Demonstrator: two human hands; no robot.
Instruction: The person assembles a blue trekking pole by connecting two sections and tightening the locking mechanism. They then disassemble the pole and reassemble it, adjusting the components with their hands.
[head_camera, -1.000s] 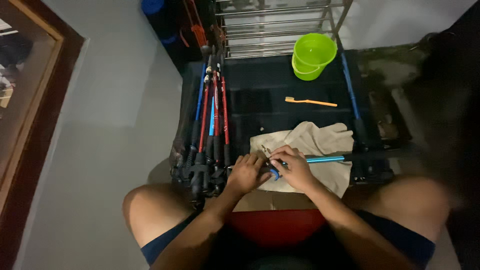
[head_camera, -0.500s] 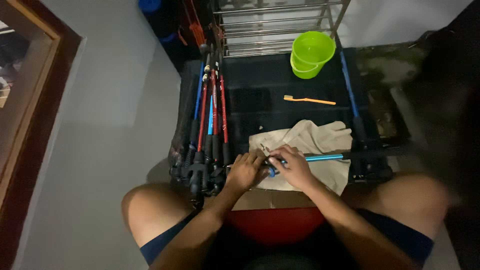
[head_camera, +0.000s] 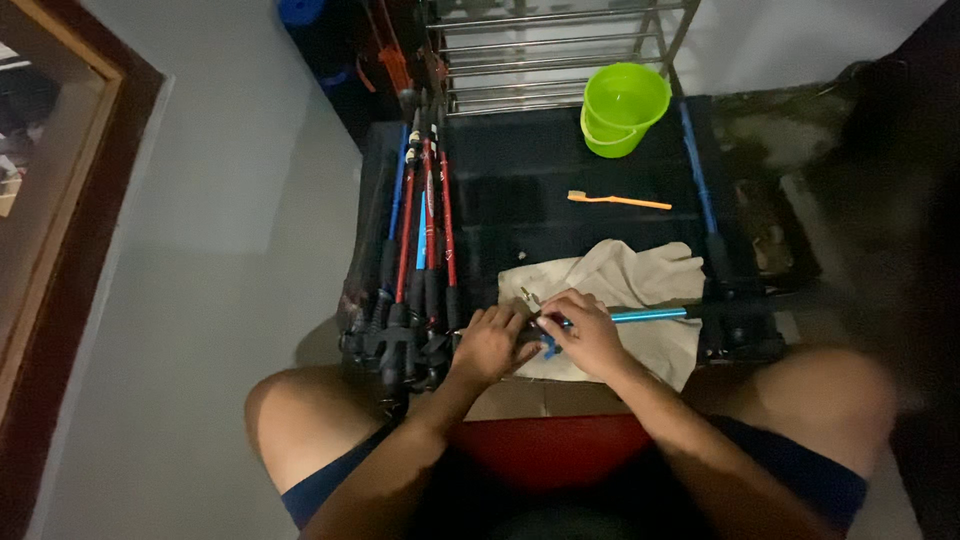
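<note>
While both arms reach to 12 o'clock, the left hand (head_camera: 492, 343) and right hand (head_camera: 585, 330) curl tight, pinching the blue pole (head_camera: 650, 314) over the cloth (head_camera: 640, 275)

Dim indoor light falls from 12 o'clock; my knee (head_camera: 830, 400) at 4 o'clock blurs, and heavy shadow swallows the 3 o'clock edge.

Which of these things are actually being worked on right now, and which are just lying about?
In use:
left hand and right hand, both on the blue pole
beige cloth under the pole

Lying about:
bundle of red and blue poles
orange toothbrush
green bucket
metal rack
</note>
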